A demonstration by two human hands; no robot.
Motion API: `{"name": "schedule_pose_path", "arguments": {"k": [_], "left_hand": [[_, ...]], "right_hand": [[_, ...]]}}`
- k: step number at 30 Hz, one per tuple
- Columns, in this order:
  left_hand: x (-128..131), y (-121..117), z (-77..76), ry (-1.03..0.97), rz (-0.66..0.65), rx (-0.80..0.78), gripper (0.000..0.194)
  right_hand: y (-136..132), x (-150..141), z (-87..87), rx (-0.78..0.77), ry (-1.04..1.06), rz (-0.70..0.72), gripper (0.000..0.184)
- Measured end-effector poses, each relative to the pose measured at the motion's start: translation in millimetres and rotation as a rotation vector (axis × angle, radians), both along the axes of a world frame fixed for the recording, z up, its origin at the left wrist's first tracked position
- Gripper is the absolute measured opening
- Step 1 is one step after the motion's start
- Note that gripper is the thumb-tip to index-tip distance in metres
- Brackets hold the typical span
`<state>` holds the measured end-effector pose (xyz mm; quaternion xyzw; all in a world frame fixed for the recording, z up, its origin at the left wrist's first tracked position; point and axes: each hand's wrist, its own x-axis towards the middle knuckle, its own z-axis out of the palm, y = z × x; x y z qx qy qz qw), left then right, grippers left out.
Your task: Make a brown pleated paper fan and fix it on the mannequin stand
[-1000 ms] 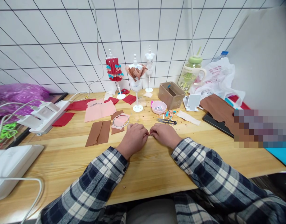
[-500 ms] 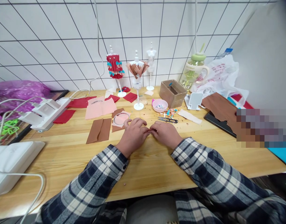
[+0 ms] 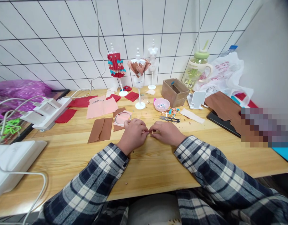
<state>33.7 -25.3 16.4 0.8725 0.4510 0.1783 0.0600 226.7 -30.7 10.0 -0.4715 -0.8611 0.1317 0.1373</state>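
Observation:
My left hand and my right hand meet fingertip to fingertip just above the wooden table. Both are closed in a pinch, and whatever lies between the fingertips is too small and too covered to name. Beyond my left hand, a clear ring rests on pink and brown paper. Folded brown paper lies to its left. Thread snips sit just past my right hand, beside small colored scraps and a pink dish of tiny shiny pieces.
Behind stand three small mannequins: one in a red dress, one with a brown paper collar, one bare white. A cardboard box, phone stand and drink bottle are at right; a power strip at left.
My left fingers have curled in more, and my right fingertips have shifted slightly, with a small gap now showing between the hands. The whole view has moved a little.

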Motion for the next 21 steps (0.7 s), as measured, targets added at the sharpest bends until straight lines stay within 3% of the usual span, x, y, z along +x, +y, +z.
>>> {"name": "schedule_pose_path", "arguments": {"k": [10,21], "left_hand": [[1.7,0.3,-0.9,-0.023,-0.015,-0.038,0.016],[-1.3,-3.5,3.3,0.034,-0.093,0.067,0.017]], "right_hand": [[-1.6,-0.8,3.6,0.037,-0.049,-0.023,0.023],[-5.6,-4.5,6.0,0.026,-0.079,-0.039,0.023]]}}
